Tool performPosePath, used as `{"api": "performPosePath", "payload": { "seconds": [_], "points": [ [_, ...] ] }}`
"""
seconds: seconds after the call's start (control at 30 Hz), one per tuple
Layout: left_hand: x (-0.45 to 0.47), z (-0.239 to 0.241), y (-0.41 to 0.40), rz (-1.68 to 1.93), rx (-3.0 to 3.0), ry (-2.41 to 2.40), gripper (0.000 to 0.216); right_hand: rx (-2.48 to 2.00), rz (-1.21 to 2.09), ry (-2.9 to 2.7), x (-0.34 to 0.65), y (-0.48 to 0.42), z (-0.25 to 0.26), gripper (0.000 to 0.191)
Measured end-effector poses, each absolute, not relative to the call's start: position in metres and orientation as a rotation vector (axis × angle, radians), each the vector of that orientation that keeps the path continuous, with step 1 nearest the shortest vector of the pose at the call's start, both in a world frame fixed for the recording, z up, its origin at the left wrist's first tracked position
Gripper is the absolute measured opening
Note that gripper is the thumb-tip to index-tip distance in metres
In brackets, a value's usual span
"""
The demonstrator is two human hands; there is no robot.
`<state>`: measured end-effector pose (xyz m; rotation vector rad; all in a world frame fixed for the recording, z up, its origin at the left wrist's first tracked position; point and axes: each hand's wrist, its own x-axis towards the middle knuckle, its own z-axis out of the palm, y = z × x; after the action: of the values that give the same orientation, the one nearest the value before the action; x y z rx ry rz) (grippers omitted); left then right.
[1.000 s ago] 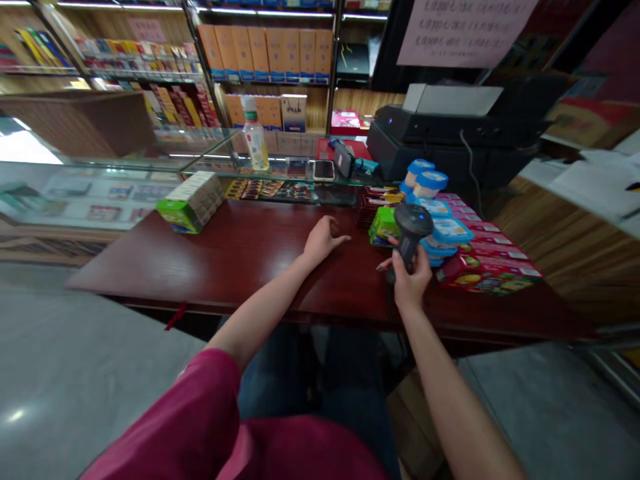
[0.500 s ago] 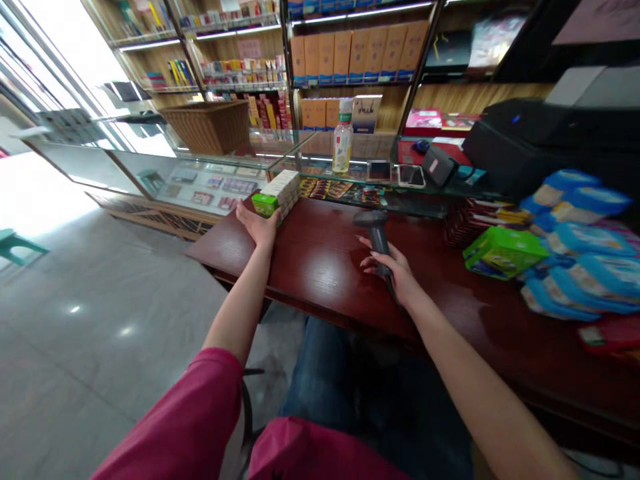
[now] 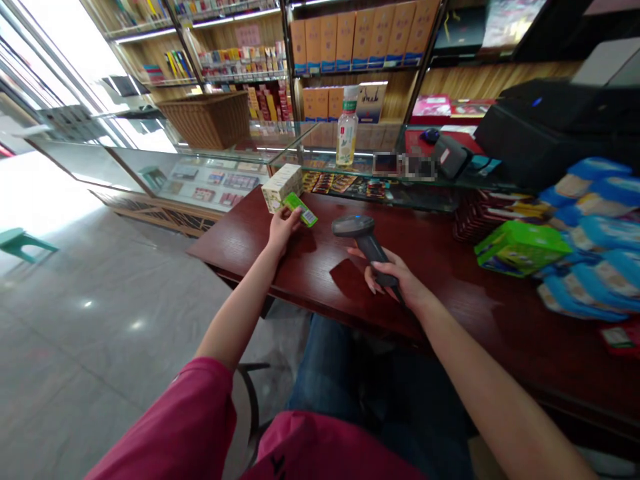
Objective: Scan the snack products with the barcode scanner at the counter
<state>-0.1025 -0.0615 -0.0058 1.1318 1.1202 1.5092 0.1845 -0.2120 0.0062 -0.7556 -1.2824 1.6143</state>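
My left hand pinches a small green box over the left part of the dark red desk, tilted so that a white barcode label shows. Just behind it stands a block of stacked pale boxes. In my right hand is a black barcode scanner, gripped by its handle, with a small blue light on top. Its head points left, toward the green box, with a gap between them. The scanner's cable runs down under my right wrist.
Along the desk's back runs a glass counter bearing a drink bottle. To the right are a bright green pack, blue packs and a stack of dark red packets. A wicker basket stands at back left.
My left hand has lifted the green box off the end of the pale stack and turned it, showing its barcode. The scanner has tilted left, and its blue light now shows.
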Motion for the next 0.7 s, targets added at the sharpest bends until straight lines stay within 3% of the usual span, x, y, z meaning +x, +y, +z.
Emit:
{"api": "performPosePath", "payload": {
  "seconds": [0.43, 0.7],
  "points": [
    [-0.085, -0.007, -0.064, 1.331, 1.282, 1.235, 0.035, -0.796, 1.578, -1.293, 0.183, -0.211, 0.008, 0.059],
    [-0.082, -0.004, -0.075, 1.283, 1.739, 1.436, 0.062, -0.808, 1.32, -1.159, 0.191, -0.215, 0.007, 0.044]
  ]
}}
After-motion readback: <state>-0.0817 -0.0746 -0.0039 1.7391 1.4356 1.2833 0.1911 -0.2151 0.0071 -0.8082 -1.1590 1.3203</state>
